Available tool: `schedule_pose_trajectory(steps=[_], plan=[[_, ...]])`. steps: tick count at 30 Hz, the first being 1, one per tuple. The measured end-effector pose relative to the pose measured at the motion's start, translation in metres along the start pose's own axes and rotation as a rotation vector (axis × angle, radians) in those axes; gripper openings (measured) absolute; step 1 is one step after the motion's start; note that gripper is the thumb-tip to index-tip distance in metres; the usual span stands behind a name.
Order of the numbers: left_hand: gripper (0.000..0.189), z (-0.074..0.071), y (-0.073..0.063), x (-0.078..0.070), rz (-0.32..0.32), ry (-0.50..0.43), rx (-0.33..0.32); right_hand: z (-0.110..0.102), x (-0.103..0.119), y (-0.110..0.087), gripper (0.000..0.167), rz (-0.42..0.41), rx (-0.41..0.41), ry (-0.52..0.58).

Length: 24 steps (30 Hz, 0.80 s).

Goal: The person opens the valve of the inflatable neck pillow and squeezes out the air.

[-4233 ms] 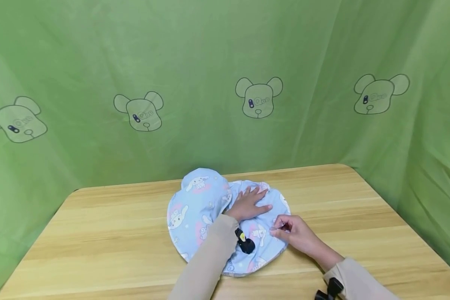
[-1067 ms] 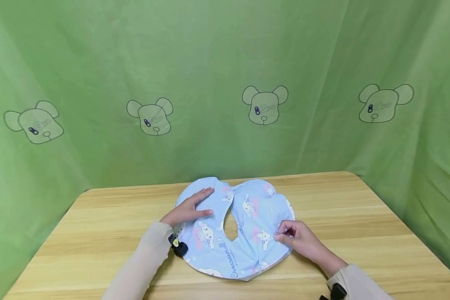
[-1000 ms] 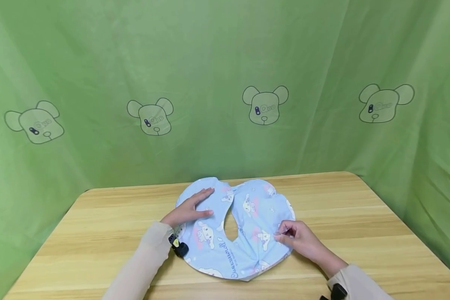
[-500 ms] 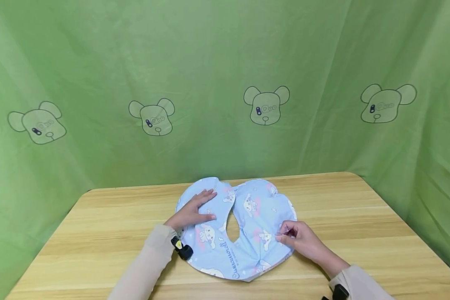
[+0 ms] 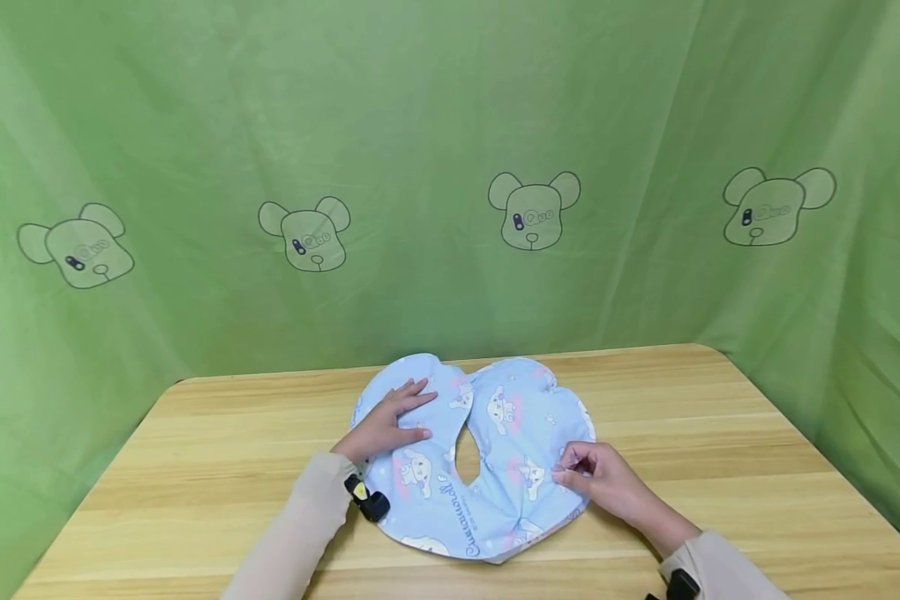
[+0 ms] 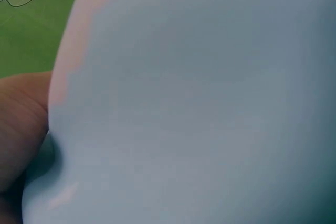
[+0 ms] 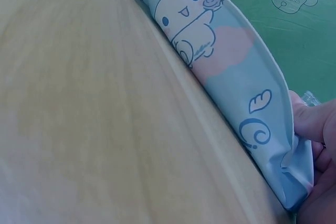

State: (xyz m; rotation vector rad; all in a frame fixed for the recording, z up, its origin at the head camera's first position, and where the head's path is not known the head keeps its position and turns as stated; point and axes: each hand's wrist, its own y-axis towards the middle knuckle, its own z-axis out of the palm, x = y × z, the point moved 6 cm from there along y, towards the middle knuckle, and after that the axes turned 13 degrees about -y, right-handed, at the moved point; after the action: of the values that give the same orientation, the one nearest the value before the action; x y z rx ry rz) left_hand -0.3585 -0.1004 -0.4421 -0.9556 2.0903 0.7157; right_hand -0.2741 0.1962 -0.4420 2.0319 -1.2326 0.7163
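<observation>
A light-blue neck pillow [image 5: 457, 521] with cartoon dogs and lettering lies on the table, mostly flat, its two lobes meeting at the far side around an oval hole. My left hand [image 5: 390, 421] rests on the left lobe, fingers extended and spread. At the right lobe's edge, my right hand [image 5: 600, 479] pinches a small clear plastic piece that looks like an air valve [image 7: 311, 98]. In the right wrist view, the thumb [image 7: 312, 121] is by the pillow's rim. Blurred blue material fills most of the left wrist view, beside part of the left hand [image 6: 21, 124].
The wooden table [image 5: 195, 467] extends around the pillow on both sides. Behind it hangs a green curtain [image 5: 420, 275] with bear-head drawings. A black wrist camera [image 5: 371, 500] sits at the left cuff, close to the pillow.
My left hand has gone from the right lobe to the left lobe, which was folded over and now lies flatter, showing the hole. My right hand keeps its pinch; little moves in the last second.
</observation>
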Motion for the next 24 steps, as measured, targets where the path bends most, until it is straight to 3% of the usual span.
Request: schedule_pose_trajectory(steps=[10,19,24], plan=[[0.058,0.001,0.000,-0.002,-0.024,-0.025,-0.015,-0.002,-0.002,-0.002,0.018,0.005,-0.002,0.000],[0.061,-0.008,-0.005,-0.004,-0.079,-0.220,-0.043,-0.001,-0.002,-0.001,0.017,0.031,0.007,0.002],[0.058,-0.009,-0.008,-0.015,-0.086,-0.233,-0.009,0.000,-0.003,0.000,0.017,0.029,0.012,0.001]])
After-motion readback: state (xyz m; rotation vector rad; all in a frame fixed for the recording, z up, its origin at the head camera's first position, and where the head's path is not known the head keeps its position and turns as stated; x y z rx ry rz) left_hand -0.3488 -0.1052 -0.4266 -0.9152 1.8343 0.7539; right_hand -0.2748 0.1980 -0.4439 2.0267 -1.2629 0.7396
